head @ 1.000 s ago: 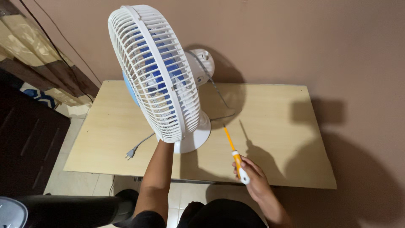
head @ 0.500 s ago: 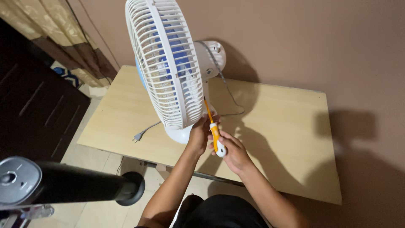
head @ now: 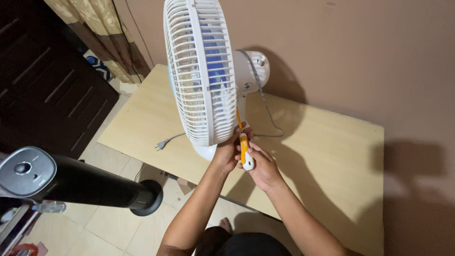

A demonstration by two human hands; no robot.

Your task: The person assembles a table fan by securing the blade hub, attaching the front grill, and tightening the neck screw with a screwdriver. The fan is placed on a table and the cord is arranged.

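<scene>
A white desk fan [head: 201, 71] with blue blades behind its grille stands on a light wooden table [head: 327, 151]. My left hand [head: 226, 152] grips the lower rim of the grille. My right hand [head: 263, 168] holds an orange and white screwdriver [head: 243, 149], its shaft pointing up at the back edge of the grille just above my left hand. The tip is hidden behind the rim.
The fan's grey cord and plug [head: 161, 144] lie on the table's left part. A black tower-shaped appliance [head: 71, 182] lies across the tiled floor at lower left. A dark cabinet [head: 42, 90] and curtains [head: 99, 28] stand at left; a wall runs behind.
The view has shifted so the fan sits further right. My right hand lifted the screwdriver from the table's front edge up to the grille's rear rim; my left hand stays on the grille.
</scene>
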